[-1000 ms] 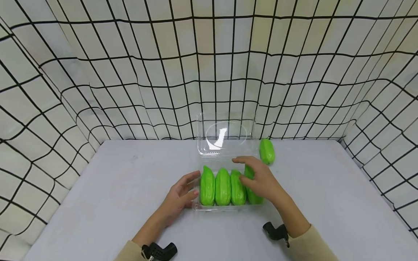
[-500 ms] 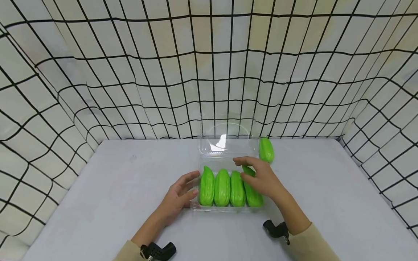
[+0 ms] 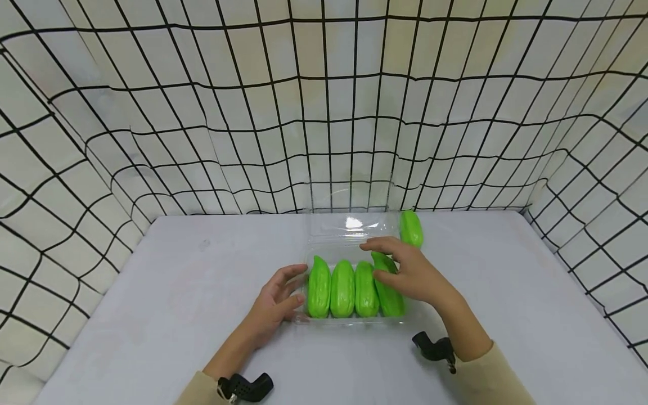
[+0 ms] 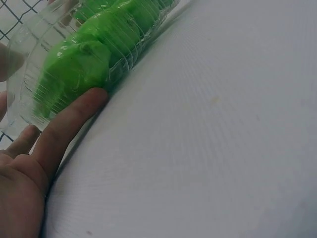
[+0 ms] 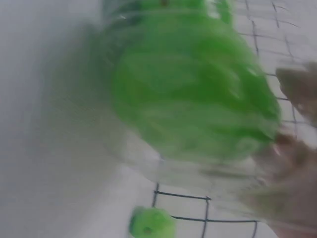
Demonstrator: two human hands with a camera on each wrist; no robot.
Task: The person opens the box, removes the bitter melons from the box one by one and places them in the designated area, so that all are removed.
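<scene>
A clear plastic clamshell box [image 3: 349,322] stands on the table, its lid [image 3: 329,228] tipped back. Several glossy green, ridged, elongated vegetable shapes lie side by side inside; their exact kind is unclear. My left hand [image 3: 275,301] rests along the box's left side, and in the left wrist view one finger [image 4: 67,126] touches the wall near its base. Over the rightmost green vegetable [image 3: 391,298], which leans with its tip to the left, my right hand [image 3: 412,273] hovers with spread, bent fingers and partly hides it. Blur in the right wrist view obscures contact there.
Another green vegetable [image 3: 411,228] lies on the table behind the box, right of the lid. White table cloth [image 3: 202,281] surrounds the box. Black netting over pale walls [image 3: 263,112] rises at the back and both sides.
My right hand has shifted slightly right, and the rightmost vegetable has settled lower and leans left in the box. The lid has tipped farther back. My left hand stays at the box's side.
</scene>
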